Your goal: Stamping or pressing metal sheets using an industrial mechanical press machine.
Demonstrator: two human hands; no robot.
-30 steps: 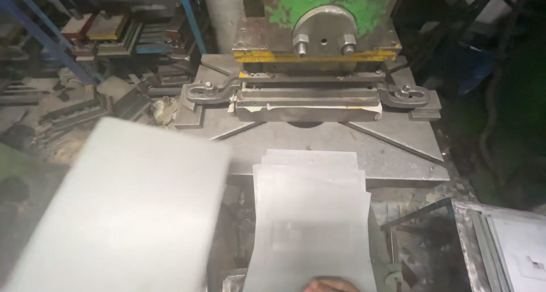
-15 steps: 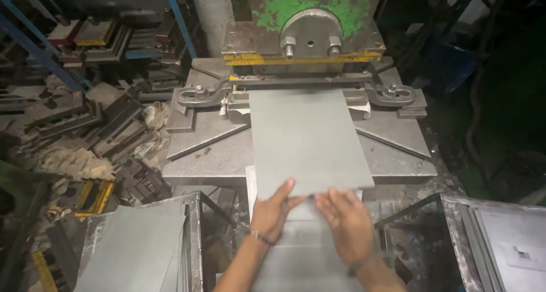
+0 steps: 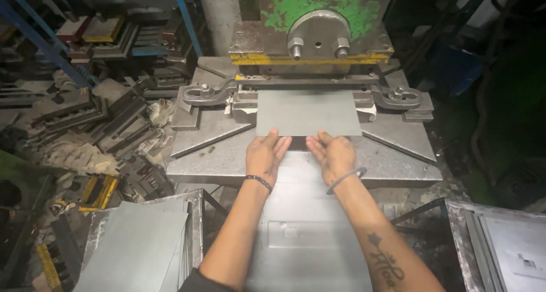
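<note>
Our left hand (image 3: 267, 154) and right hand (image 3: 334, 152) lie flat and open, fingertips pressing the near edge of the sheet (image 3: 308, 112), grasping nothing. The sheet lies straight ahead on the press bed (image 3: 227, 155), long axis crosswise, far edge under the ram (image 3: 311, 59); both hands equally near.

Both forearms reach straight forward side by side, the left hand (image 3: 267, 154) and right hand (image 3: 335, 154) lying flat and palm-down close together, fingers stretched ahead with no grip closed, a band around each of the 2 wrists.
</note>
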